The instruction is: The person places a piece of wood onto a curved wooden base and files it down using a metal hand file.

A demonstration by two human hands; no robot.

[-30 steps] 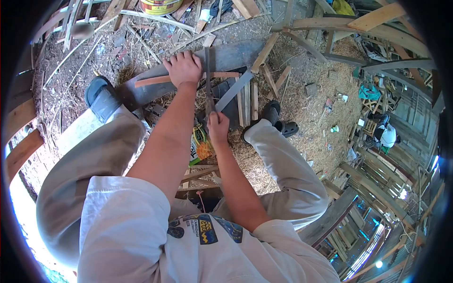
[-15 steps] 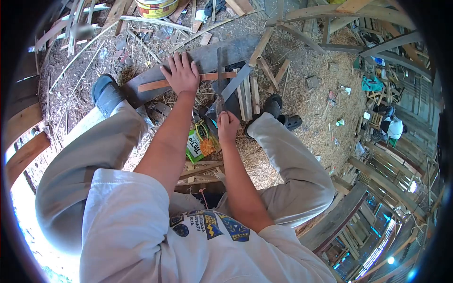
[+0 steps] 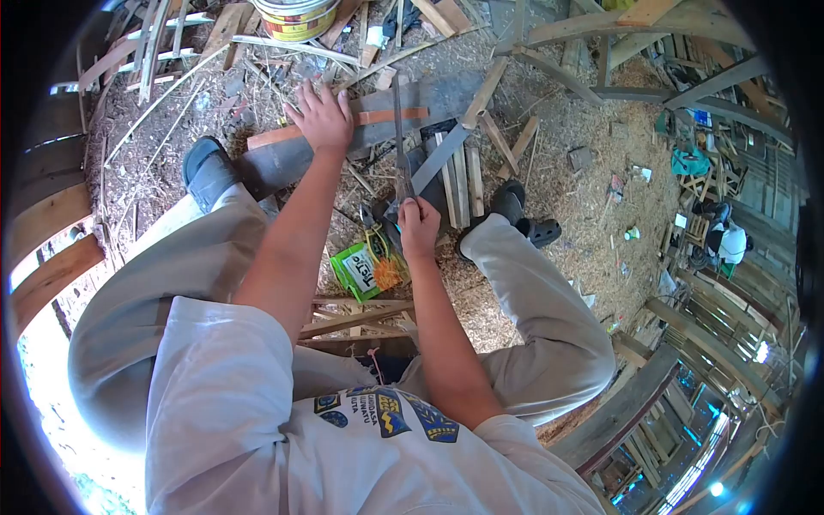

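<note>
My left hand (image 3: pixel 324 118) lies with fingers spread over a reddish-brown wooden strip (image 3: pixel 273 137), pressing it against a wide dark plank (image 3: pixel 273 169). My right hand (image 3: pixel 418 227) is closed round the handle of a hand saw (image 3: pixel 398 129). The saw's narrow blade appears nearly edge-on and crosses the strip towards its right end. Beside it, a broad silvery blade (image 3: pixel 440 160) slants up to the right; its lower end is hidden near my right hand. A green packet (image 3: pixel 359 273) sits below, between my legs.
Several short wooden pieces (image 3: pixel 462 182) lie by my right shoe (image 3: pixel 508 206). A yellow-and-red bucket (image 3: pixel 296 19) stands at the top among scrap wood. Wooden frames (image 3: pixel 635 34) fill the upper right. Another person (image 3: pixel 730 244) is at the far right. Shavings cover the ground.
My left hand has shifted slightly left along the strip, and its fingers look a little more bent. The saw, still in my right hand, points slightly further up. The whole view has shifted slightly.
</note>
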